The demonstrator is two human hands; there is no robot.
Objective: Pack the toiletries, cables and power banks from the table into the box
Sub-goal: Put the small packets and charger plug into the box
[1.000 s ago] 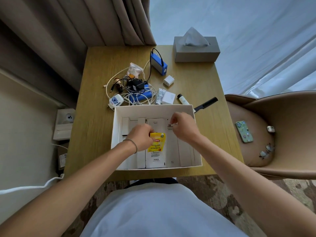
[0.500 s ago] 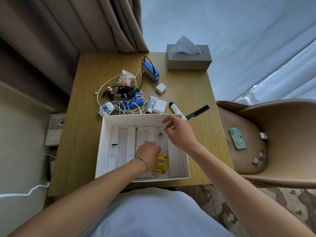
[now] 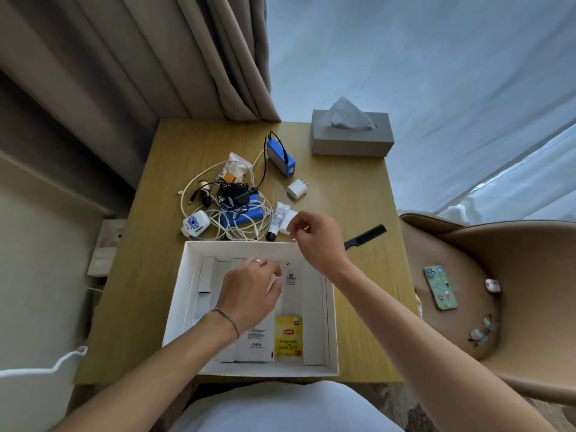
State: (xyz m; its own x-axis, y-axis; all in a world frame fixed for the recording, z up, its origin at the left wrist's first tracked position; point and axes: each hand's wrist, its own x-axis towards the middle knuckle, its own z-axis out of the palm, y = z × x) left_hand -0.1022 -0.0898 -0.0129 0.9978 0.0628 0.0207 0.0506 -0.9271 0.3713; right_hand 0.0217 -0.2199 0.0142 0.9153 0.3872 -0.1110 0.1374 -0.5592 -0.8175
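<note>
Head view looks straight down on the bench (image 3: 358, 194), and the white box (image 3: 184, 294) sits at its near edge, right in front of the person, handy for both arms. Left hand (image 3: 249, 291) is down inside the box, fingers loosely curled over the white sachets; whether it actually grips one I cannot tell, though it looks to be tidying them flat to make room. A yellow tea sachet (image 3: 288, 336) lies just beside it on the box floor. Right hand (image 3: 318, 241) is up over the far rim, fingers pinching at the small white packet (image 3: 288, 219) that lies touching the white tube (image 3: 277, 221), probably the next thing going in. Most of the job is still out on the bench: the tangle of white and black cables (image 3: 230, 213) heaped over a blue power bank (image 3: 246, 215), a second blue power bank (image 3: 280, 155) with its black lead further back, the white charger plug (image 3: 297, 189) near it, and a black comb (image 3: 364, 233) off to the right, partly behind the wrist. That knotted cable heap could snag and drag its neighbours when lifted.
</note>
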